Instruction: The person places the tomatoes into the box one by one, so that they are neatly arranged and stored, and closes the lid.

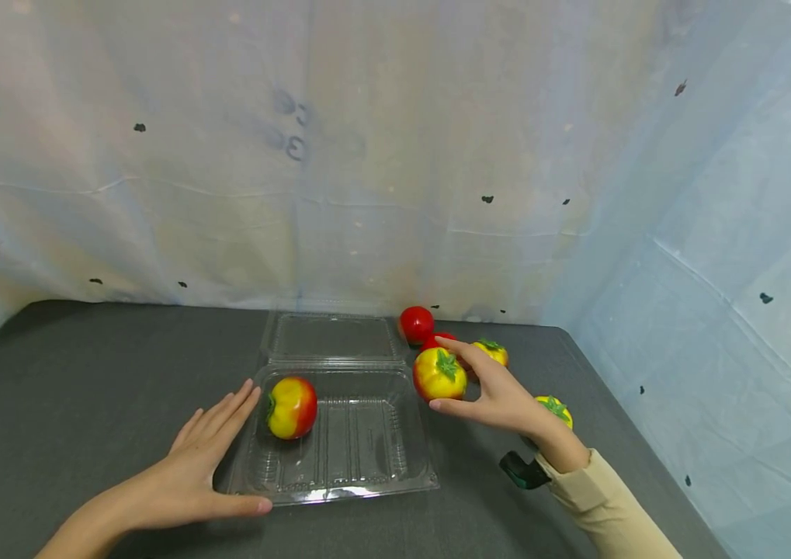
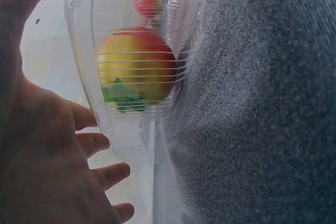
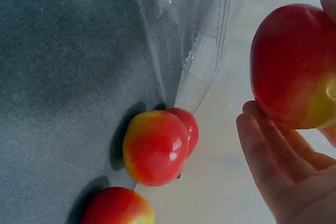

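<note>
A: What's the left hand (image 1: pixel 192 470) up to, lower left?

B: Released, basically. Fingers straight and spread, tips by the left rim of the box (image 1: pixel 356 491), thumb near its front left corner. Can't tell if it's actually touching the plastic. Over at lower right there's a beige sleeve (image 1: pixel 601 497) with a black thing (image 1: pixel 524 471) by the cuff.

A: And the box itself?

B: Clear plastic, bottom centre, on the dark gray table (image 1: pixel 88 373). The boxed fruit (image 1: pixel 293 407) lies on its side in the left part, green cap facing left, yellow blending to red.

A: Right hand (image 1: pixel 500 392)?

B: Right of centre, grasping. Thumb and fingers curl round the held fruit (image 1: pixel 439 375), yellow with a green cap, near the box's right rim. The right wrist cam gets its redder side, and it's clear of the table.

A: Other fruit?

B: The side fruit (image 1: pixel 557 410) peeks out behind the right wrist. Past the hand sits the back fruit (image 1: pixel 493 354), partly hidden, also green-capped. Then a half-covered red fruit (image 1: pixel 441 341) and the far red one (image 1: pixel 417 324).

A: Behind all that?

B: The lid (image 1: pixel 335 339) is folded back, left of the reds, then a whitish sheet (image 1: pixel 395 155) with dark specks fills the top.
</note>
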